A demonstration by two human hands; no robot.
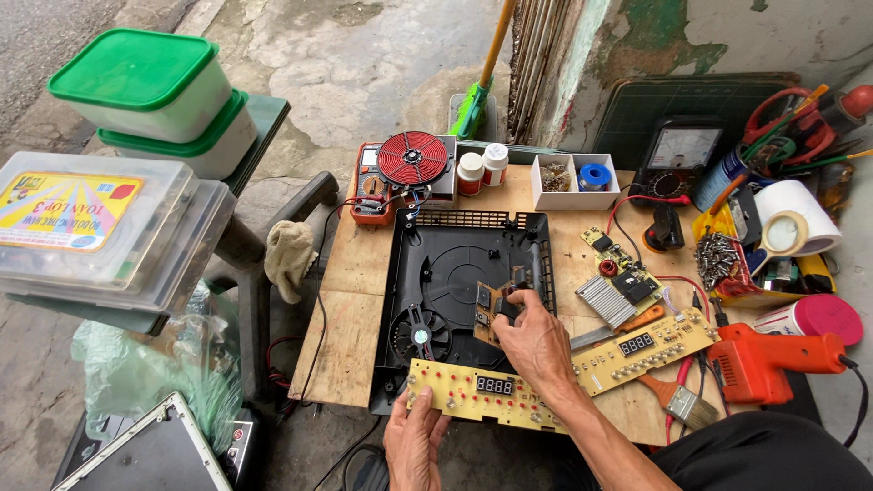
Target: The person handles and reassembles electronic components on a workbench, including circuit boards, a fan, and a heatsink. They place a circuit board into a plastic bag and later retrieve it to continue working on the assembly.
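Your left hand [414,444] pinches the near left edge of a long yellow control board [482,393], thumb on top, fingers curled beneath. The board is flat and rigid, studded with red buttons and carrying a small dark digit display at its middle; it lies across the front lip of the black plastic cooker base [464,305]. Your right hand [536,341] reaches over that board, fingertips closed on a small brown circuit board [496,311] with dark blocky parts, held inside the base, right of its round fan [418,335]. The base is a matte, ribbed tray with vent slats along its far wall. Behind it sits a red spiral coil [413,158]. Right of it lie a second yellow board [641,350], a finned aluminium heatsink [605,302] and an orange gun-shaped tool [768,362] on the worn plywood bench [350,336].
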